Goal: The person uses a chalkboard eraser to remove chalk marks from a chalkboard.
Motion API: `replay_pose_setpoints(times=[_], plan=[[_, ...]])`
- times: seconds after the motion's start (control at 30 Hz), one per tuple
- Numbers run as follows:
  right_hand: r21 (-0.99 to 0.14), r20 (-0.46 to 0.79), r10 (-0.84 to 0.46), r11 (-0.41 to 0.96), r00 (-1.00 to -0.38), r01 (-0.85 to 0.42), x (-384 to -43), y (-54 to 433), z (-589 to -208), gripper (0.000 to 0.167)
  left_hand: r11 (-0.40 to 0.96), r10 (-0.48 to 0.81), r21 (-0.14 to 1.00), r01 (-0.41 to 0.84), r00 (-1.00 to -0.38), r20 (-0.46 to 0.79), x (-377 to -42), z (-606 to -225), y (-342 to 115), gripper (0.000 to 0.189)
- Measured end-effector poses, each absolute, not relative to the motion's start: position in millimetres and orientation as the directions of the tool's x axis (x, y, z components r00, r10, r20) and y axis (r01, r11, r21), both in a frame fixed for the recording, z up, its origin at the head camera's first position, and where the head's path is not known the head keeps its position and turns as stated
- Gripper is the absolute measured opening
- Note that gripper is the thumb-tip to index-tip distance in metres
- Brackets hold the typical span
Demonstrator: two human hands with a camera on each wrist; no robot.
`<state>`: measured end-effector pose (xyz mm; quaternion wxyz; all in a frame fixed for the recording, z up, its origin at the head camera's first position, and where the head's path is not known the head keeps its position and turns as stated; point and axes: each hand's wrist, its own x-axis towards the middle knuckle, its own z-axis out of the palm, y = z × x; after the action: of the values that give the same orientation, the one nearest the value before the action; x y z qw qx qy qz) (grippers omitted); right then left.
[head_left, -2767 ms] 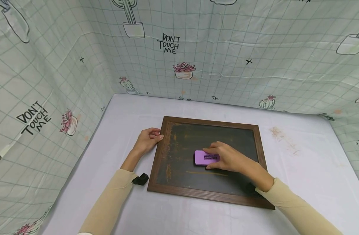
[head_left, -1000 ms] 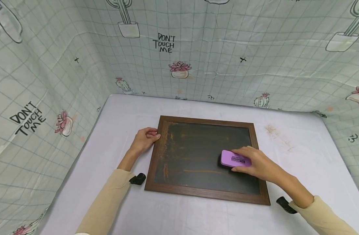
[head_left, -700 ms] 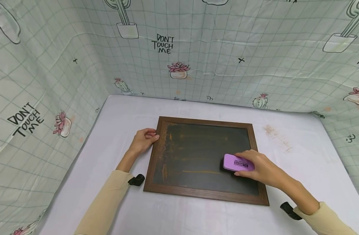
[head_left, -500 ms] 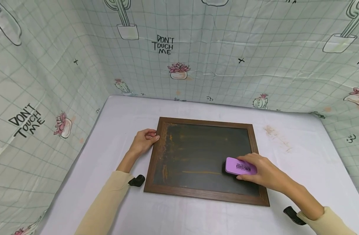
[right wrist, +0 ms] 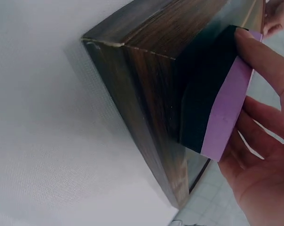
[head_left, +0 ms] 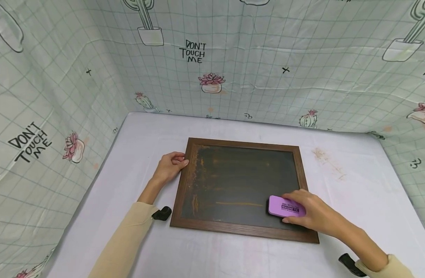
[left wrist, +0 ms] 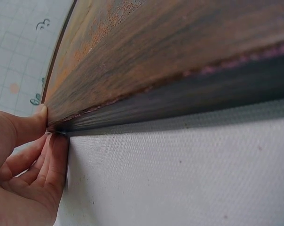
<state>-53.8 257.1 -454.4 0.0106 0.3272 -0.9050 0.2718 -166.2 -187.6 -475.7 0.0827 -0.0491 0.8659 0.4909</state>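
A chalkboard (head_left: 226,170) with a brown wooden frame lies flat on the table. Yellow-orange chalk smears it, mostly along the left side, and a thin chalk line (head_left: 238,203) crosses its lower middle. My left hand (head_left: 168,169) holds the frame's left edge; in the left wrist view its thumb lies on the frame and its fingers (left wrist: 56,160) are curled against the side. Over the lower right of the board, my right hand (head_left: 313,210) grips a purple magnetic eraser (head_left: 285,206) between thumb and fingers. Its dark underside (right wrist: 208,89) faces the board.
Orange chalk dust (head_left: 327,160) marks the white tablecloth (head_left: 212,255) to the right of the board. A gridded cloth with cactus prints (head_left: 247,58) hangs behind the table and along both sides.
My right hand has carried the eraser from the middle of the board rightward, then toward the near right corner. The left hand keeps its place on the frame.
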Motion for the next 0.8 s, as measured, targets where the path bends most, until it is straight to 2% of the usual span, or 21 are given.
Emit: replay_pose_setpoints(times=[0.8], plan=[[-0.493, 0.228, -0.554, 0.643, -0.8, -0.586, -52, 239, -461, 0.057, 0.5, 0.006, 0.853, -0.147, -0.985, -0.173, -168, -477, -188, 0.037]])
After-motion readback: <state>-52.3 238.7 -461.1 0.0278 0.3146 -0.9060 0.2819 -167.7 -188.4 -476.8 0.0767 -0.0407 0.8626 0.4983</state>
